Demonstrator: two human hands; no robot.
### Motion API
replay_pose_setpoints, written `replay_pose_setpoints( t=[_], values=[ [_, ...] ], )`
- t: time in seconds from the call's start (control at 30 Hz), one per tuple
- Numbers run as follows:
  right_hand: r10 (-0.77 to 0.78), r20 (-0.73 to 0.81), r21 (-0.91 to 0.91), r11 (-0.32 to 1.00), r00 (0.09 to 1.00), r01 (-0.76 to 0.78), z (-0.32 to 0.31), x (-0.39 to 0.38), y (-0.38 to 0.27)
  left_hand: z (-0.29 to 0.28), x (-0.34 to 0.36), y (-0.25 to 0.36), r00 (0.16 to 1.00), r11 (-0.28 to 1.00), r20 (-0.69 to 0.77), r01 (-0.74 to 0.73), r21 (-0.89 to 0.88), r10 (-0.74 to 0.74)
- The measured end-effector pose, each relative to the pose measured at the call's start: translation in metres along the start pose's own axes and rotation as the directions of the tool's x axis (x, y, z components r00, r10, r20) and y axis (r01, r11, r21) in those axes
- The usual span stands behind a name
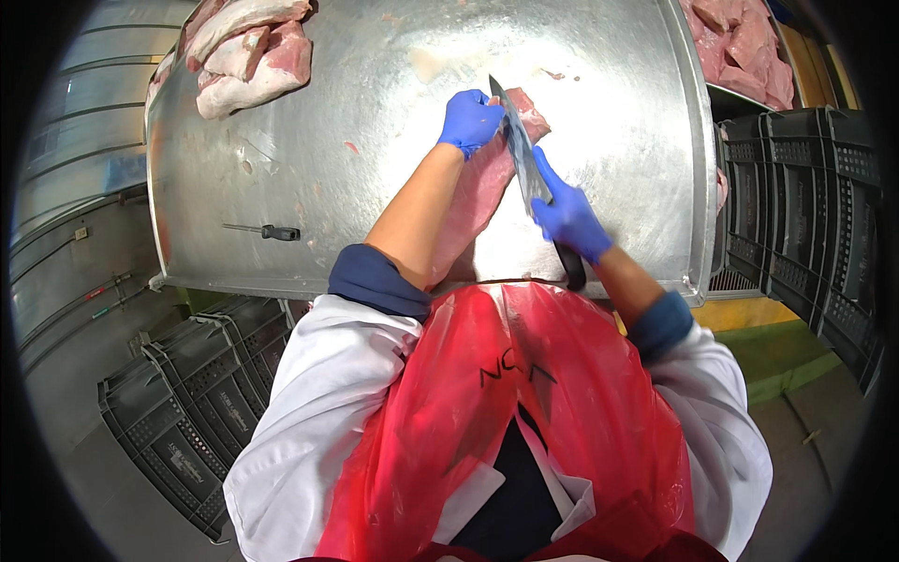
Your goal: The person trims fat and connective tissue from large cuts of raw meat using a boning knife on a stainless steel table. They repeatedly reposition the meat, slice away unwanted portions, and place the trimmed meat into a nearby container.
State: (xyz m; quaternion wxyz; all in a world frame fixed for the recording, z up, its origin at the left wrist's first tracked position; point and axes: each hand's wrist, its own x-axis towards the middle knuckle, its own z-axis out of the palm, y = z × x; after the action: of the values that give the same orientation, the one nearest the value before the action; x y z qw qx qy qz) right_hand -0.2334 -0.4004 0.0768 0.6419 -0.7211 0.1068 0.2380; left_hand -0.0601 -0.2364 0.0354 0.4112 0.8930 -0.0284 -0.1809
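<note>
My left hand [471, 122], in a blue glove, is closed on the upper end of a long pink strip of meat [468, 211] lying lengthwise on the metal tray [365, 56]. My gloved right hand [571, 215] grips a long knife, index finger along its blade [520, 150]; the tip points away from me beside my left fingers, and the black handle extends below my hand. The blade lies over the meat's right side near its far end. Part of the strip is hidden behind my left forearm.
Pale, fatty meat pieces [253, 66] are piled at the tray's back left, a sharpening rod [279, 232] lies on its left, and more pink meat [735, 51] is heaped beyond the right edge. Dark plastic crates stand at right [796, 206] and lower left [187, 412].
</note>
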Motion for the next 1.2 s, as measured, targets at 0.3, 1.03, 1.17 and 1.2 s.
replay_pose_setpoints(
  t=[0.3, 1.03, 1.17, 1.2],
  values=[
    [-0.124, -0.036, -0.056, 0.991, 0.992, 0.122, 0.020, 0.047, -0.003, -0.019, 0.024, 0.001, 0.991, 0.993, 0.056, -0.119, -0.018, 0.120],
    [-0.302, 0.009, -0.251, 0.922, 0.953, 0.295, 0.068, 0.006, 0.027, -0.077, -0.033, 0.045, 0.963, 0.889, 0.210, -0.059, -0.453, 0.171],
    [-0.223, 0.001, -0.167, 0.961, 0.975, 0.220, 0.071, 0.018, 0.009, -0.092, -0.053, 0.050, 0.961, 0.891, 0.151, -0.149, -0.428, 0.234],
    [-0.102, -0.039, -0.145, 0.985, 0.994, 0.096, 0.073, 0.030, -0.017, -0.095, -0.059, 0.053, 0.954, 0.896, 0.143, -0.186, -0.402, 0.262]
  ],
)
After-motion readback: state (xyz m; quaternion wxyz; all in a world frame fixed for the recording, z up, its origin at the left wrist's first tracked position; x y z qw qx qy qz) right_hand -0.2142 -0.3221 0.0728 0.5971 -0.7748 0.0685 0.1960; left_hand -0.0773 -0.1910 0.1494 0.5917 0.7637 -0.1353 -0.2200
